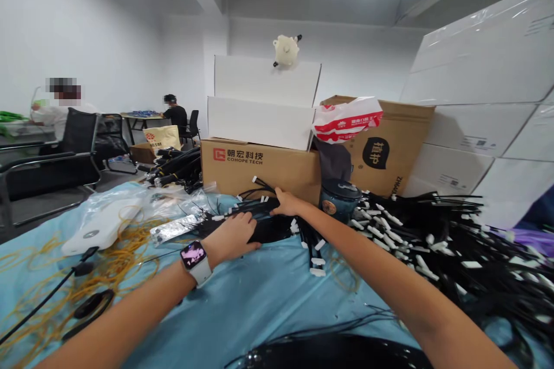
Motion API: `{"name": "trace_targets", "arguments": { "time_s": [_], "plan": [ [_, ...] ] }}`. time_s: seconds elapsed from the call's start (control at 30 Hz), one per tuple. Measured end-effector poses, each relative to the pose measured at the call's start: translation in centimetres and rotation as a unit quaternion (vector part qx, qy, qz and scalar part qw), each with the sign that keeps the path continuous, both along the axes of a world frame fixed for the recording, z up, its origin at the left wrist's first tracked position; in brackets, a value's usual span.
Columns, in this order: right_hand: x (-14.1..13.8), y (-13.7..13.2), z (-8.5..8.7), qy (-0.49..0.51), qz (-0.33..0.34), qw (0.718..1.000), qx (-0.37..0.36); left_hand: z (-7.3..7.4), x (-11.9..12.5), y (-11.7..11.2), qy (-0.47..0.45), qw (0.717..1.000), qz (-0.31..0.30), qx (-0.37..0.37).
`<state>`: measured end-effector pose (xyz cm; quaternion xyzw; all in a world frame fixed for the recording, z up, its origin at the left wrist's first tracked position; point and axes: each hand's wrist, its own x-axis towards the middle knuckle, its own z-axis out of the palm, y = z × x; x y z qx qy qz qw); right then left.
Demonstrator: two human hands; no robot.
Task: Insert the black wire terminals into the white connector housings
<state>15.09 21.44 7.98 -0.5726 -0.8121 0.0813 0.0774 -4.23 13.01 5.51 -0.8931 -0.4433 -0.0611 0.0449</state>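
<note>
Near the far side of the blue cloth lies a pile of black cables (277, 229) with white connectors. My right hand (287, 203) reaches across to it, its fingers closed round a few black cables (265, 185) whose white-tipped ends stick out to the left. Just nearer and to the left, my left hand (234, 235) rests on the pile, palm down, thumb apart and fingers laid over the cables. A smartwatch (193, 255) is on that wrist. What lies beneath both palms is hidden.
A cardboard box (259, 170) stands right behind the pile, with white boxes (259, 121) on it. A dark lidded tub (340, 199) is beside my right forearm. Many more cables (433, 248) heap up at right. Yellow rubber bands (112, 259) and a white device (104, 225) lie left.
</note>
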Motion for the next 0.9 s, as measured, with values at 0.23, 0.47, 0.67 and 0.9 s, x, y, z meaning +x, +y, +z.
{"name": "trace_targets", "arguments": {
  "time_s": [0.23, 0.47, 0.67, 0.9],
  "plan": [
    [2.6, -2.8, -0.4, 0.012, 0.000, 0.993, 0.115, 3.2, 0.6, -2.4, -0.034, 0.998, 0.041, 0.025],
    [3.1, -7.6, 1.9, 0.022, 0.031, 0.986, 0.163, 4.6, -1.4, -0.4, -0.191, 0.979, 0.074, -0.011],
    [5.6, -12.2, 5.3, -0.001, 0.089, 0.980, 0.178, 4.5, 0.6, -3.3, -0.316, 0.926, 0.022, -0.208],
    [9.7, -18.2, 3.3, -0.061, 0.161, 0.968, 0.184, -1.0, 0.5, -7.8, -0.419, 0.849, 0.030, -0.322]
  ]
}}
